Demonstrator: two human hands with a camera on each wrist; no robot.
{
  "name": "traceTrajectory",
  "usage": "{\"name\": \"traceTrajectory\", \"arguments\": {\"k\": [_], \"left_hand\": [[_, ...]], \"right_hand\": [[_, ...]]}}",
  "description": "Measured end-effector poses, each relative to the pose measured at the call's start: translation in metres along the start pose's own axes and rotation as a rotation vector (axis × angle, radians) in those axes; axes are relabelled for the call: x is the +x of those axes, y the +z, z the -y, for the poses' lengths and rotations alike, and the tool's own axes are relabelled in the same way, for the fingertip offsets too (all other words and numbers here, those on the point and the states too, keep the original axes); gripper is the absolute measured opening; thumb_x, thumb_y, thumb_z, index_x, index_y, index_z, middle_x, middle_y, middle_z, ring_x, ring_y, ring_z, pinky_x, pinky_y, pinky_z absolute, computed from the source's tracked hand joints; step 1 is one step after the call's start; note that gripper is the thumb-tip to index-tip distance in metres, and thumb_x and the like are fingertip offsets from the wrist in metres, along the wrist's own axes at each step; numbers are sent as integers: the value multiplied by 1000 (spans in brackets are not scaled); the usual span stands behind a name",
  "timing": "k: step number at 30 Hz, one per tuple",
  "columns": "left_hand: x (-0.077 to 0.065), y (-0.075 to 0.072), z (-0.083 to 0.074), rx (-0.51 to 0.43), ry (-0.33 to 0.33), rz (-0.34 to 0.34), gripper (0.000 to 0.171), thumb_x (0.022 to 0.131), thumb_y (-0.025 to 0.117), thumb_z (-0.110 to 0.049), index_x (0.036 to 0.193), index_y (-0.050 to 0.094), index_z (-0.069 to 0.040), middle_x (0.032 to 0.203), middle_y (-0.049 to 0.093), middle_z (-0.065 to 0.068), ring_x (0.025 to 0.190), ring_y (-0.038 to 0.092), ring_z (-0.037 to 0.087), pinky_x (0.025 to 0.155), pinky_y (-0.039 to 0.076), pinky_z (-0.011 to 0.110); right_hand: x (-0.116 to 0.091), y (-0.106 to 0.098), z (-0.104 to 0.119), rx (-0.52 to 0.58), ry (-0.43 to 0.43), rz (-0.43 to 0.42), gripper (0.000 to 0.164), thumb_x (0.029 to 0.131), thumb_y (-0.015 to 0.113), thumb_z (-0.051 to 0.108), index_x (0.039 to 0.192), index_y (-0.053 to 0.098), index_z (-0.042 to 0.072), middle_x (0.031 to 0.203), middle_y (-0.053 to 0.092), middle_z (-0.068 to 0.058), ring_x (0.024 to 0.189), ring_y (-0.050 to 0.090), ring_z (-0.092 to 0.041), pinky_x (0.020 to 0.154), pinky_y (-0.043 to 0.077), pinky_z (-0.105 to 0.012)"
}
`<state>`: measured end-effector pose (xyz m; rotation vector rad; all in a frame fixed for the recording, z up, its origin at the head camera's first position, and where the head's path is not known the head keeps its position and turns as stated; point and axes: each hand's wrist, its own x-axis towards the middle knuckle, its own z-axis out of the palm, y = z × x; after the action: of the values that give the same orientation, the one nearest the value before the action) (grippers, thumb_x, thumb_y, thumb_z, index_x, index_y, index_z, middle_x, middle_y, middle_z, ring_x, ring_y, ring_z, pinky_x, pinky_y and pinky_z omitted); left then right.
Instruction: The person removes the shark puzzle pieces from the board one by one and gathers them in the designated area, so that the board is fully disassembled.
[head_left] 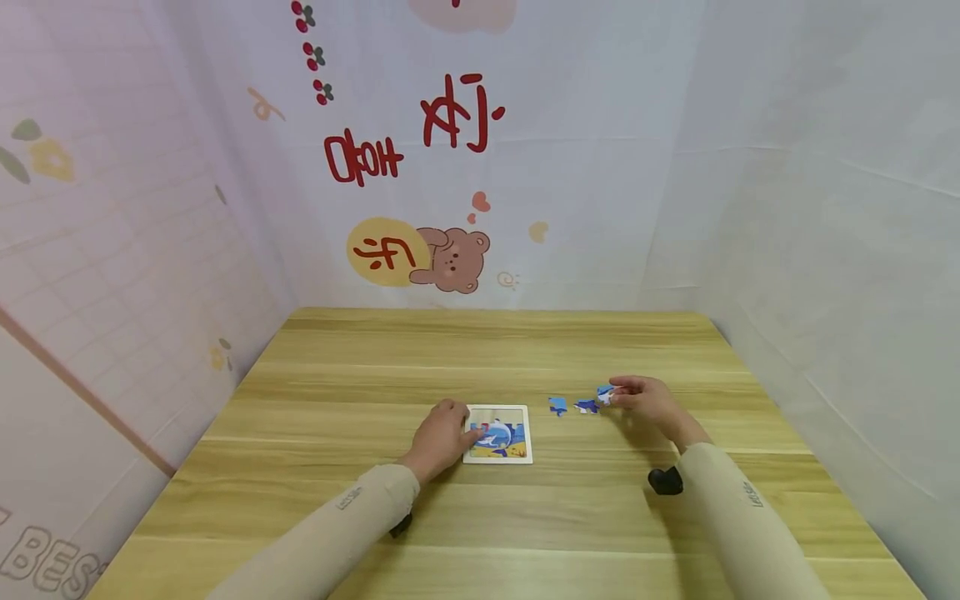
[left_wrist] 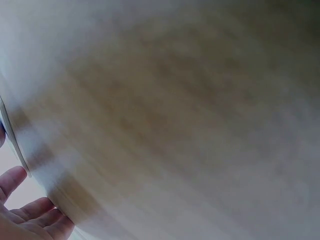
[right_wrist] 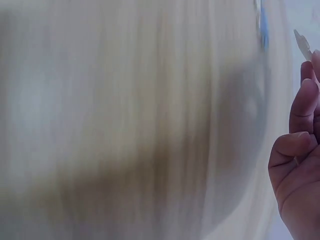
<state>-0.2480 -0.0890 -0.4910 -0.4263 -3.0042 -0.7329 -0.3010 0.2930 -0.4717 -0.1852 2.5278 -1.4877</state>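
A white-framed jigsaw puzzle board (head_left: 530, 437) with a dolphin picture, partly filled, lies flat on the table. My left hand (head_left: 442, 437) grips its left edge, the thumb reaching over the picture. In the left wrist view that hand (left_wrist: 30, 220) shows at the lower left, beside the board's thin edge (left_wrist: 16, 142). To the right, my right hand (head_left: 651, 403) pinches a blue and white puzzle piece (head_left: 605, 395) by its fingertips. The right wrist view shows this piece (right_wrist: 301, 45) edge-on, raised above the table. Two loose puzzle pieces, one light blue (head_left: 557, 405) and one dark blue (head_left: 587, 407), lie left of it.
The wood-grain table (head_left: 420, 350) carries the board and pieces. White printed cloth walls (head_left: 585, 208) stand behind it and on both sides. Black wrist-worn objects (head_left: 665, 481) show beneath the sleeves.
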Motion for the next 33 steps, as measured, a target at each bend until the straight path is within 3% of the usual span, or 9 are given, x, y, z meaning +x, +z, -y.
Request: {"name": "traceTrajectory", "arguments": {"k": [10,17,23,27,33], "left_hand": [[1,1,-1,0,-10,-2,40,93,71,-31,116,63,0,122,57,19,112,57,34,93,48,47],[3,1,-2,4,-17,1,39,93,71,-31,116,63,0,123,57,19,112,57,34,93,48,47],[3,0,-3,3,-16,6,40,93,71,-31,118,63,1,123,57,19,113,57,34,94,48,48],[3,0,-4,4,-20,14,42,94,70,-32,119,62,0,124,57,19,114,56,34,95,47,47],[3,-2,-4,13,-33,18,44,93,70,-33,119,62,1,122,57,19,112,57,34,95,48,47]], "right_hand": [[-8,-18,-17,-59,69,22,47,97,64,11,136,51,-11,107,65,-12,81,53,-20,63,46,-29],[-9,-19,-15,-193,80,2,41,96,64,10,131,56,-11,111,65,-16,91,54,-19,74,45,-28],[-7,-18,-16,-248,76,-5,39,95,64,9,128,58,-11,100,63,-10,86,49,-19,74,41,-30],[-8,-18,-15,-281,67,-14,41,95,64,11,129,58,-10,103,63,-12,90,50,-22,78,41,-33],[-10,-16,-11,-245,86,-19,43,97,61,13,134,55,-8,113,62,-18,93,51,-25,77,42,-34]]}}
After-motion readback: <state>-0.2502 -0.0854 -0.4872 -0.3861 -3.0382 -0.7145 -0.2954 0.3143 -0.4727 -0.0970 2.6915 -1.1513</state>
